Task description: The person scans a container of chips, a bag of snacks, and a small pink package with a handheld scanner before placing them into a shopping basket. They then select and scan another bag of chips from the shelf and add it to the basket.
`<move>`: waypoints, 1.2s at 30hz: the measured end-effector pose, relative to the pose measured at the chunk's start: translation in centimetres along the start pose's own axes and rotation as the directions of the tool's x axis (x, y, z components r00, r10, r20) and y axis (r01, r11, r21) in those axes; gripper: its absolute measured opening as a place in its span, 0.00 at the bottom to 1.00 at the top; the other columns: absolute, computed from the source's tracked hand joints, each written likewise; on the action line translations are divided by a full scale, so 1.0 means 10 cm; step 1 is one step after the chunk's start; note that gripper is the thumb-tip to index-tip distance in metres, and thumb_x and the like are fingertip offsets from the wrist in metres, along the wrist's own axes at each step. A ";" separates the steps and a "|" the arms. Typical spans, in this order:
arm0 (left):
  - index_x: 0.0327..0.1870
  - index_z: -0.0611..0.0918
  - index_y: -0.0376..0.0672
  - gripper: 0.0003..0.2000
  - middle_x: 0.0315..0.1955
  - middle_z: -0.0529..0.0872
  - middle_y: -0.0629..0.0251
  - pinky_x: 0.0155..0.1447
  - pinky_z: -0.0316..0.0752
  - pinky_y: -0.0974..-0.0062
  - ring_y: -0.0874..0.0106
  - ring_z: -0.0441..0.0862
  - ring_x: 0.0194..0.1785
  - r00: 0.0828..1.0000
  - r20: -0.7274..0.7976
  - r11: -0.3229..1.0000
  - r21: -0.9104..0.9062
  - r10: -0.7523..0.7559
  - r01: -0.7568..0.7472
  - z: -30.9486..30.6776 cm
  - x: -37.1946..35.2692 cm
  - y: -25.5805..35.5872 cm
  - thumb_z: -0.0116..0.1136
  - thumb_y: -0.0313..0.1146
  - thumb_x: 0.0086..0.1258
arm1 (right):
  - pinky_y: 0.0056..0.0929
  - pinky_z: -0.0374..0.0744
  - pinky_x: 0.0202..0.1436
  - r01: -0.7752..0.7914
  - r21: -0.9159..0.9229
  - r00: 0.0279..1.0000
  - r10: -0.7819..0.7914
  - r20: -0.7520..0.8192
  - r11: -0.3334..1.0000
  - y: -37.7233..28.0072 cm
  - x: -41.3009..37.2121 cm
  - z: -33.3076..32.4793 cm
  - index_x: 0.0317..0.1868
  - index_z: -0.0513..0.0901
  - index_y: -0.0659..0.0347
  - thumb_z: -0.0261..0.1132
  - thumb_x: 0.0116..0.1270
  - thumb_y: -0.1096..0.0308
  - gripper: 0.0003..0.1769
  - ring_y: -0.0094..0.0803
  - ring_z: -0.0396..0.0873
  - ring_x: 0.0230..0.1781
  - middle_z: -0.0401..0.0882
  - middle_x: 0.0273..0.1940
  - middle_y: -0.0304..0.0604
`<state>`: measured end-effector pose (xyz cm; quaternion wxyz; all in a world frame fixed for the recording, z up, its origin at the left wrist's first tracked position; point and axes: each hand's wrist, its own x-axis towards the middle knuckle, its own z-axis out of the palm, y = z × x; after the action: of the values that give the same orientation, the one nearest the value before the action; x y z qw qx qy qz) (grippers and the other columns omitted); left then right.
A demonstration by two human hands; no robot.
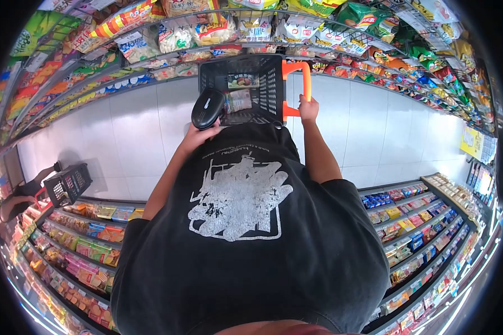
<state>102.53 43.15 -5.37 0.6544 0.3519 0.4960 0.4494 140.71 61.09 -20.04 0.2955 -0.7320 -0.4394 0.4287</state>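
A black shopping basket (269, 92) with perforated walls is in front of my body, at the top middle of the head view. Its orange handle (307, 78) stands out on the right side, and my right hand (308, 107) is closed around the lower part. My left hand (204, 133) is at the basket's near left corner, closed on a glossy black oval object (208, 108) with a small white mark. Inside the basket are a dark green package (243, 81) and a pale, pinkish package (240, 101). The black object hides part of the basket's left side.
Shelves of bagged snacks (207, 30) curve along the far side. Behind me are more shelves, with packets (89, 245) on the left and boxes (402, 218) on the right. At the left, another person's arm (17, 204) is near a second dark basket (67, 184). Pale tiled floor (369, 123) lies between.
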 end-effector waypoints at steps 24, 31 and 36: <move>0.50 0.75 0.36 0.15 0.28 0.78 0.69 0.50 0.75 0.70 0.77 0.77 0.34 0.856 0.303 0.898 -0.277 0.419 -0.342 0.88 0.17 1.69 0.65 0.25 0.65 | 0.26 0.74 0.23 -0.007 0.116 0.999 0.001 0.047 0.993 0.11 0.12 -0.03 0.31 0.84 0.66 0.68 0.65 0.62 0.13 0.22 0.73 0.17 0.74 0.19 0.35; 0.45 0.74 0.40 0.18 0.21 0.74 0.73 0.44 0.68 0.68 0.76 0.73 0.25 0.741 0.359 0.799 -0.025 0.568 -0.601 1.24 -0.11 1.75 0.70 0.34 0.62 | 0.47 0.80 0.43 0.163 -0.265 0.986 -0.167 0.010 0.950 0.04 0.07 -0.09 0.44 0.86 0.65 0.67 0.64 0.56 0.19 0.51 0.85 0.36 0.87 0.34 0.53; 0.47 0.77 0.39 0.16 0.35 0.78 0.66 0.47 0.73 0.69 0.72 0.77 0.37 0.713 0.456 0.845 -0.322 0.533 -0.426 1.32 -0.28 2.13 0.71 0.30 0.62 | 0.48 0.78 0.49 0.391 -0.567 0.879 -0.476 -0.003 0.725 0.06 0.17 -0.11 0.48 0.81 0.67 0.70 0.63 0.57 0.22 0.53 0.81 0.43 0.82 0.38 0.55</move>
<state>109.91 47.72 18.32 0.6560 0.5129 0.1410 0.5354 142.37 62.29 -20.60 0.1962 -0.6916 -0.6794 0.1470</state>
